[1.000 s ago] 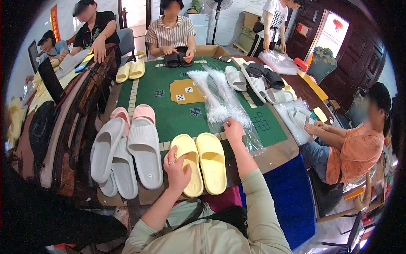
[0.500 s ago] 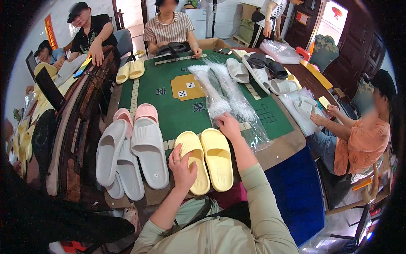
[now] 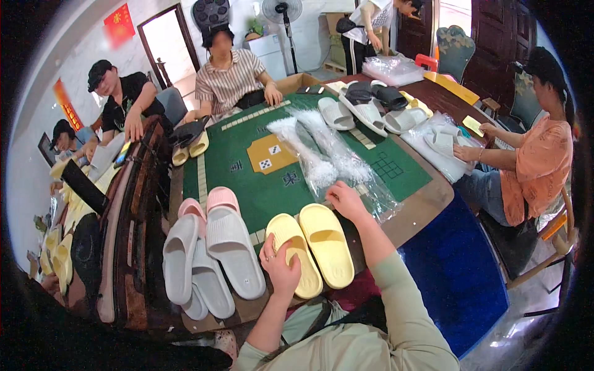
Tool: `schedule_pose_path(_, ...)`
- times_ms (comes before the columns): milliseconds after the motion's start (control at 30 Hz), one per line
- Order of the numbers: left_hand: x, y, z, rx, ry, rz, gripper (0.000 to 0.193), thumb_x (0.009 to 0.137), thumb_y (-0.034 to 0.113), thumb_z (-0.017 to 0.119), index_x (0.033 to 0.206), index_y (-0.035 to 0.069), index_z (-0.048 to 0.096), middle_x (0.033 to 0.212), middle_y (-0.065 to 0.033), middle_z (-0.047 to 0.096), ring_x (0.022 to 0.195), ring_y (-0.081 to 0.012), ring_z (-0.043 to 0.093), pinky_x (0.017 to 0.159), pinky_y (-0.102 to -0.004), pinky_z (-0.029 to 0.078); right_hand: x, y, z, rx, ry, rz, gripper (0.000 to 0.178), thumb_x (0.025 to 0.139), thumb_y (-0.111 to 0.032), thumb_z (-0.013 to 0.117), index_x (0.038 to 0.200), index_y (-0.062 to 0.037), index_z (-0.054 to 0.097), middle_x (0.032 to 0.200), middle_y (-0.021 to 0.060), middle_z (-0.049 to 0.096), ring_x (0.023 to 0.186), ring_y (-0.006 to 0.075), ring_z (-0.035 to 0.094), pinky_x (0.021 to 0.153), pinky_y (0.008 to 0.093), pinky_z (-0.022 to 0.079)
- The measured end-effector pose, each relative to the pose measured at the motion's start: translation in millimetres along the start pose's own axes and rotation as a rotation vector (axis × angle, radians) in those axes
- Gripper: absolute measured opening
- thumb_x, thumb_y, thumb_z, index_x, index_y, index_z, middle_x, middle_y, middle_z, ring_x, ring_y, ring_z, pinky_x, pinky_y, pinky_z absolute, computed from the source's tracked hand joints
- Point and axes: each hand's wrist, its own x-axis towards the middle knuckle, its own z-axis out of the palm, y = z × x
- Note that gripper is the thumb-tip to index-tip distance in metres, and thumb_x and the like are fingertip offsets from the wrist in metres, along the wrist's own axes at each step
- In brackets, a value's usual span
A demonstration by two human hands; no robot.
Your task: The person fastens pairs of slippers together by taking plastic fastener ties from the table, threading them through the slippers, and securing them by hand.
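Observation:
Two yellow slippers lie side by side at the near edge of the green table. My left hand (image 3: 281,269) grips the left yellow slipper (image 3: 302,250) by its side, thumb over the footbed and fingers against the strap. Just beyond the right yellow slipper (image 3: 328,244), my right hand (image 3: 346,201) has its fingers pinched together; whatever they hold is too small to make out. Close to its fingertips are two bundles of fine white strands (image 3: 318,170) in a clear plastic bag (image 3: 380,198). Left of my left hand are several grey slippers (image 3: 232,247) and pink ones (image 3: 223,198).
Grey, white and black slippers (image 3: 371,114) pile up at the table's far right. Across the table, a person (image 3: 232,80) holds black slippers (image 3: 189,128) above a yellow pair. Another person (image 3: 532,148) handles a grey slipper at the right. A brown wooden ledge (image 3: 142,229) flanks the left.
My right hand has drawn back slightly from the white bundles; my left hand stays on the slipper. The person opposite has moved the black slippers to the left. My view has tilted upward.

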Motion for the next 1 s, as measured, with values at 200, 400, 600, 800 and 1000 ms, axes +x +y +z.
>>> schedule_pose_path(200,-2,-3,4,-0.011,0.016,0.009,0.037,0.067,0.009,0.067,0.103,0.009,0.065,0.140,-0.0146,0.039,0.125,-0.0374,0.034,0.104,-0.0494,0.027,-48,-22,-51,0.523,0.230,0.086,0.011,0.091,-0.014,0.058,0.092,-0.0034,0.061,0.091,0.0009,0.059,0.078,0.0103,0.056,0.067,0.0261,0.045)
schedule_pose_path(400,-2,-7,-3,0.014,0.029,-0.019,0.036,0.067,0.008,0.068,0.103,0.006,0.064,0.138,-0.0162,0.039,0.125,-0.0372,0.034,0.103,-0.0488,0.027,-81,-112,-151,0.769,0.684,-0.177,0.008,0.089,-0.009,0.053,0.082,-0.0040,0.052,0.078,0.0039,0.051,0.073,0.0127,0.045,0.065,0.0263,0.037)
schedule_pose_path(600,5,9,0,-0.032,0.008,-0.028,0.036,0.068,0.009,0.066,0.104,0.007,0.064,0.139,-0.0170,0.038,0.126,-0.0380,0.033,0.104,-0.0493,0.026,-122,-198,-209,1.028,0.961,-0.842,0.020,0.093,-0.012,0.051,0.077,-0.0106,0.041,0.069,-0.0017,0.030,0.065,0.0122,0.031,0.056,0.0256,0.026)
schedule_pose_path(800,7,20,-20,-0.123,0.150,0.078,0.030,0.072,0.006,0.067,0.102,0.009,0.066,0.143,-0.0187,0.035,0.129,-0.0398,0.029,0.106,-0.0493,0.022,-116,-197,-135,0.711,0.190,-0.042,0.009,0.085,0.004,0.058,0.091,-0.0009,0.062,0.087,0.0067,0.060,0.078,0.0137,0.057,0.068,0.0248,0.046)
schedule_pose_path(1000,6,46,-46,-0.995,-0.213,-0.233,0.021,0.085,0.006,0.064,0.105,-0.002,0.064,0.102,-0.0095,0.064,0.086,-0.0143,0.060,0.075,-0.0250,0.048,-113,-168,-42,0.767,-0.104,0.135,0.014,0.089,-0.010,0.063,0.102,-0.0045,0.062,0.090,-0.0001,0.066,0.078,0.0063,0.061,0.064,0.0208,0.046)
